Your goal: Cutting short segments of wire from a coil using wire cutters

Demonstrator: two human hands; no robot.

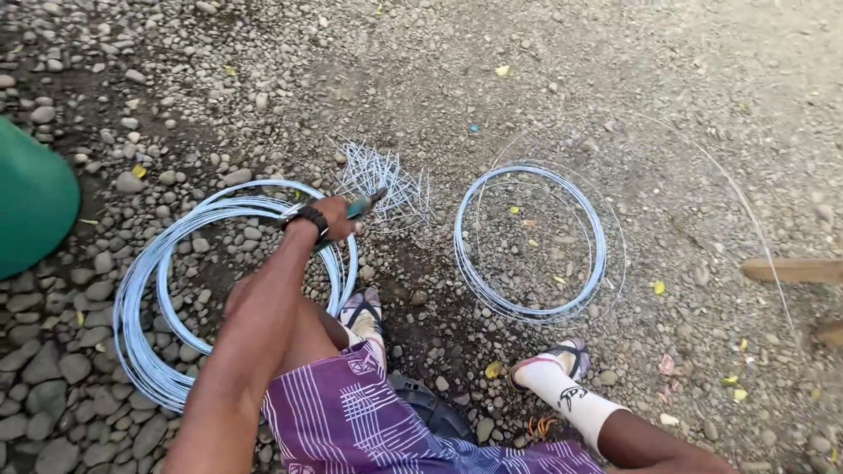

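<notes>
My left hand (332,217), with a black wristband, reaches forward and grips a pair of green-handled pliers (362,205). The pliers' tip points at a pile of short cut wire pieces (386,178) lying on the gravel just beyond the hand. Under my forearm lies a large coil of light grey wire (167,290). A smaller coil of the same wire (536,241) rests on the ground to the right of the pile. My right hand is out of view.
A green rounded container (31,197) stands at the left edge. A wooden piece (790,269) lies at the right, and a loose wire strand (746,211) arcs past it. My feet in sandals and white socks (562,382) rest on the stony ground.
</notes>
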